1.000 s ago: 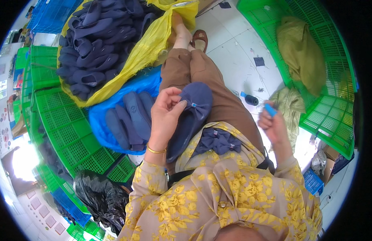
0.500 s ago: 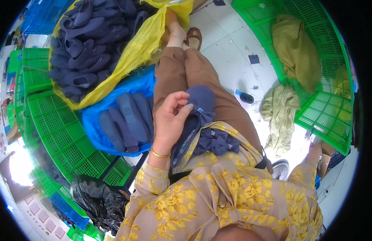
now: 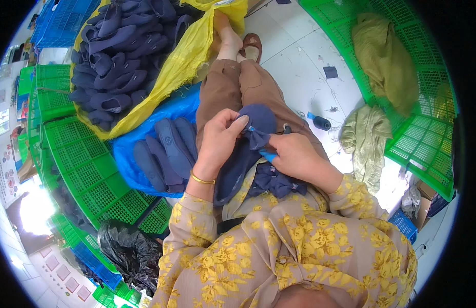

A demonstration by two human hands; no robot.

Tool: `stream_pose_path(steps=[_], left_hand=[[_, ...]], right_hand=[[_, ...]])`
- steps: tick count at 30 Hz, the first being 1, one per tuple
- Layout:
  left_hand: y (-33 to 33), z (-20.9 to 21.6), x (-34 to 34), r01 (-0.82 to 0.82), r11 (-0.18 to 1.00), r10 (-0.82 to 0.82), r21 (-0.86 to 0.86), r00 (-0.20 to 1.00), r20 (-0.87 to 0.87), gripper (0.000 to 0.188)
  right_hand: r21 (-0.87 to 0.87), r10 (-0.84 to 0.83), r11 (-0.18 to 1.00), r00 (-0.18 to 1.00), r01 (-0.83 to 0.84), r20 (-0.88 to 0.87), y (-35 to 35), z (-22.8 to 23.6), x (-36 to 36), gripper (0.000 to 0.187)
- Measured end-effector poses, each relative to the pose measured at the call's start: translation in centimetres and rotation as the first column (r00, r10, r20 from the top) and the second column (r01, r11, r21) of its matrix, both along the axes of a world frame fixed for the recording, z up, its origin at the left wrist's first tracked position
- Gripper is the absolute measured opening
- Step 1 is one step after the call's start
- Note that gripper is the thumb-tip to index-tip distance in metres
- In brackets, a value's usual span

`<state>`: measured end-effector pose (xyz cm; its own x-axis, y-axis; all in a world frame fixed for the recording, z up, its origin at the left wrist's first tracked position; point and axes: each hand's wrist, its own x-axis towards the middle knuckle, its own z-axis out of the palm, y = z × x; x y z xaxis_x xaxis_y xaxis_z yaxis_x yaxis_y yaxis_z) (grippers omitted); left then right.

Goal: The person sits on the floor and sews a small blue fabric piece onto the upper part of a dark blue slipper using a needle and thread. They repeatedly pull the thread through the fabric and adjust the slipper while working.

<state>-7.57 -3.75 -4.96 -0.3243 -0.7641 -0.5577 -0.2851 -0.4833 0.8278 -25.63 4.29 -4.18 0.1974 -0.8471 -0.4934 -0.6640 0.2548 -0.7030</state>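
My left hand (image 3: 220, 136) grips a navy fabric shoe (image 3: 259, 117) over my lap, its thumb pressed on the toe part. A navy bow (image 3: 259, 137) with a small shiny piece at its centre sits on that shoe. At the bow's right side, my right hand (image 3: 297, 156) has its fingers closed together. A bit of blue shows at those fingers, and what they pinch is too small to make out. In my lap, a pile of loose navy bows (image 3: 279, 180) lies on yellow-patterned cloth, just below the hands.
A yellow sack (image 3: 168, 95) full of navy shoes stands far left. Several navy shoes (image 3: 171, 146) lie on blue plastic (image 3: 126, 167) beside my leg. Green crates (image 3: 89, 172) flank both sides. A dark spool (image 3: 321, 123) and pale cloth (image 3: 369, 138) are at right.
My right hand has come in from the right side to the bow on the shoe. The left hand still holds the shoe and has shifted slightly.
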Motion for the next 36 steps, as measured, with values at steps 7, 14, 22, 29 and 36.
stream_pose_path(steps=[7,14,22,29,36], left_hand=[[0.8,-0.7,-0.4,-0.135,0.99,0.137,0.034,0.99,-0.041,0.013],[1.1,-1.1,-1.0,-0.203,0.977,0.206,0.064,0.978,-0.046,0.015],[1.4,-1.4,-1.3,-0.286,0.947,0.296,0.146,0.954,-0.05,0.014],[1.7,-0.8,-1.5,-0.324,0.927,0.334,0.187,0.942,-0.024,0.013],[1.9,-1.9,-0.4,-0.144,0.969,0.158,-0.201,0.986,0.053,0.007]], right_hand=[[0.173,-0.472,0.847,0.562,0.502,0.68,-0.8,-0.8,0.4,0.02],[-0.706,-0.157,0.704,0.986,0.071,-0.057,-0.5,-3.0,-0.4,0.022],[-0.624,-0.092,0.769,0.99,0.14,0.108,-0.2,-3.7,0.5,0.018],[-0.49,-0.106,0.848,0.971,0.2,0.213,2.3,-1.8,-1.2,0.016],[-0.351,-0.209,0.886,0.937,0.303,0.28,2.8,-1.7,-1.8,0.008]])
